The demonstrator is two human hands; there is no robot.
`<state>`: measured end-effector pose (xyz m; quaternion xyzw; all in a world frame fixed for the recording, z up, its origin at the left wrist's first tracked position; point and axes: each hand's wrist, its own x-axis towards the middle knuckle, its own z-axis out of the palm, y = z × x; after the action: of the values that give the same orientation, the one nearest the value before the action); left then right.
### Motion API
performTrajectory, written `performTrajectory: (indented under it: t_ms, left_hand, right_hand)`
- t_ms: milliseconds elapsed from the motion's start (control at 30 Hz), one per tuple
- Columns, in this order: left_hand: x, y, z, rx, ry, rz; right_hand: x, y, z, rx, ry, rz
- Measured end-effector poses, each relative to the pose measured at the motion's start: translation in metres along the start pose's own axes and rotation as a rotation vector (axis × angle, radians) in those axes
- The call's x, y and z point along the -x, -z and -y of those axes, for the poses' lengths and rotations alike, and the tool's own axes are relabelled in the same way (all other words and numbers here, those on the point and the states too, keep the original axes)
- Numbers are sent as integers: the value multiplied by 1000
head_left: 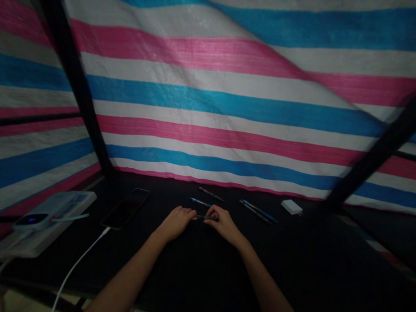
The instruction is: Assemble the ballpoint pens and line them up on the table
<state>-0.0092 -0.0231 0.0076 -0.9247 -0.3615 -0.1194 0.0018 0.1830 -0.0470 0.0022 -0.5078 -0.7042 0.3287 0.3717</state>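
Observation:
My left hand (179, 222) and my right hand (220, 224) meet low over the black table. Between them lies a dark pen (203, 217), roughly level. The left fingers are closed on its left end, and the right thumb and fingers pinch its right end. Just behind the hands is a blue pen (200, 201), partly hidden by the right hand. Farther back rests another dark pen (210, 194). To the right of my right hand, a pair of blue and dark pens (258, 211) lie side by side.
A phone (127, 208) with a white cable (83, 256) lies to the left. Beyond it, a power bank with a lit display (31, 220) sits on a pale box (69, 217). A white charger plug (291, 206) is at right. Black poles and a striped tarp (213, 97) enclose the table (204, 274).

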Motion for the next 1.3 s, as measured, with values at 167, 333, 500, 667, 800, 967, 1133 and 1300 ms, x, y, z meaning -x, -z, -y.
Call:
performTrajectory:
  t_ms: [167, 333, 500, 667, 800, 967, 1133, 1300]
  left_hand:
    - [0, -4, -1, -2, -22, 4]
    - [-1, -3, 1, -6, 27, -14]
    - [-1, -3, 3, 8, 35, -2]
    - [-1, -4, 3, 21, 30, -15]
    - [-1, -5, 3, 26, 18, -19]
    - [-1, -5, 2, 31, 11, -24]
    - [-1, -4, 2, 28, 19, 1]
    - [-1, -3, 0, 16, 29, 19]
  right_hand:
    - [3, 5, 4, 41, -19, 64]
    - [2, 11, 2, 154, 40, 3]
    - [1, 17, 1, 152, 9, 64]
    - [1, 15, 1, 174, 26, -9]
    - [1, 14, -1, 186, -13, 39]
    - [3, 15, 3, 242, 23, -20]
    - [3, 13, 6, 236, 38, 50]
    - [5, 11, 9, 277, 52, -12]
